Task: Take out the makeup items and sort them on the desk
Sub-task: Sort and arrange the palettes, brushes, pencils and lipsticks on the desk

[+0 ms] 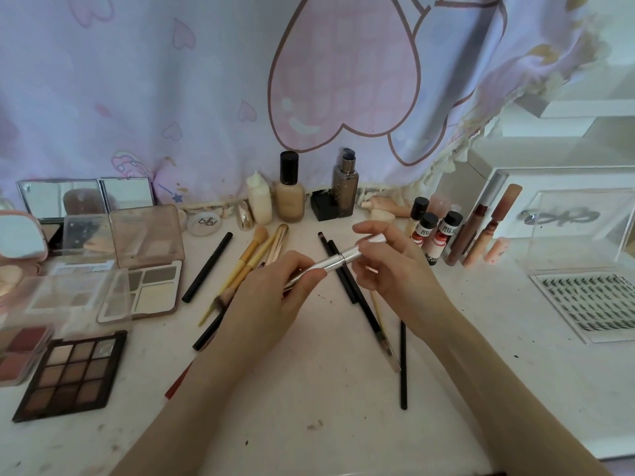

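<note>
A slim silver makeup pen [338,260] is held in the air over the middle of the white desk [309,389]. My left hand [275,293] grips its lower end and my right hand [385,266] pinches its upper end. Under my hands lie several black pencils [347,283] and yellow-handled brushes [249,259]. Eyeshadow palettes [68,372] and an open compact [151,269] sit at the left. Foundation bottles [290,190] stand at the back. Lip glosses [481,228] and small dropper bottles [436,235] are at the right.
A clear box of false lashes [587,304] lies at the far right, in front of a clear drawer unit [563,214]. Mirrors [62,197] lean at the back left. A pink-and-lilac curtain [206,80] hangs behind the desk.
</note>
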Demonstrator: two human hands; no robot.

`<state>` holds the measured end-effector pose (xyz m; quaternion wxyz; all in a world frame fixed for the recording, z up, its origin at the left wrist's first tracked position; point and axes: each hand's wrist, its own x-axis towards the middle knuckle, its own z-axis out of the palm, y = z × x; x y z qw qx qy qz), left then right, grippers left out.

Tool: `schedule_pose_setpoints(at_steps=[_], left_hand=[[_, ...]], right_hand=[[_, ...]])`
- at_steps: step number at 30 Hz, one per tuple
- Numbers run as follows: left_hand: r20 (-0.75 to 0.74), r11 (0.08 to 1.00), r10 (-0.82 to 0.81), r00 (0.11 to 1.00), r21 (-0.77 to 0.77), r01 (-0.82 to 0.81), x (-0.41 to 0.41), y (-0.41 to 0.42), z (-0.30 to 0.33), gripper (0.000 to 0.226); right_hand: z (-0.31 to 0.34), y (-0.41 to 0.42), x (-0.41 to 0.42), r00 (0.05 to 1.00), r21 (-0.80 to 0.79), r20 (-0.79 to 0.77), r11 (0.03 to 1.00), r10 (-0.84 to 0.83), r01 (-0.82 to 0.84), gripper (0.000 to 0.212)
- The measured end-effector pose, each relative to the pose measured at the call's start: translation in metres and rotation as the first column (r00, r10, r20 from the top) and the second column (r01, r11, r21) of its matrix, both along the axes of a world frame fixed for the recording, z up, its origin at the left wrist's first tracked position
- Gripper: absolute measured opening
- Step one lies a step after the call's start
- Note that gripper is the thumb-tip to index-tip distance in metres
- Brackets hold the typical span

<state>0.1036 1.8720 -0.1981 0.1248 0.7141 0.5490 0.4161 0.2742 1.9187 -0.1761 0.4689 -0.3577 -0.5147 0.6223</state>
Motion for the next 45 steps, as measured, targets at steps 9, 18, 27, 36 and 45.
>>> schedule_pose_setpoints(at_steps=[9,18,27,36,45], left_hand=[[-0.014,1.0,-0.019,1.0,-0.006,0.019,0.001,0.0,-0.001,0.024],[-0.03,1.0,-0.023,0.999,-0.017,0.023,-0.001,0.002,-0.005,0.023],[0.022,0.999,0.033,0.999,-0.005,-0.033,0.0,0.001,-0.001,0.019],[0.129,0.997,-0.059,0.99,-0.036,0.064,0.013,-0.012,0.009,0.015],[0.005,0.998,-0.022,1.0,-0.054,0.023,0.02,-0.006,0.004,0.016]], right_hand=[[0.003,0.005,0.007,0.996,-0.046,0.075,0.998,0.037,-0.034,0.014],[0.004,0.007,0.014,0.996,-0.044,0.089,0.999,0.006,-0.002,0.014],[0.0,0.01,0.014,0.993,-0.03,-0.119,0.999,-0.013,0.009,0.007],[-0.011,-0.008,-0.004,0.99,0.201,0.127,0.975,0.067,-0.092,0.017],[-0.009,-0.013,-0.003,0.985,0.295,0.139,0.954,-0.101,0.056,0.01]])
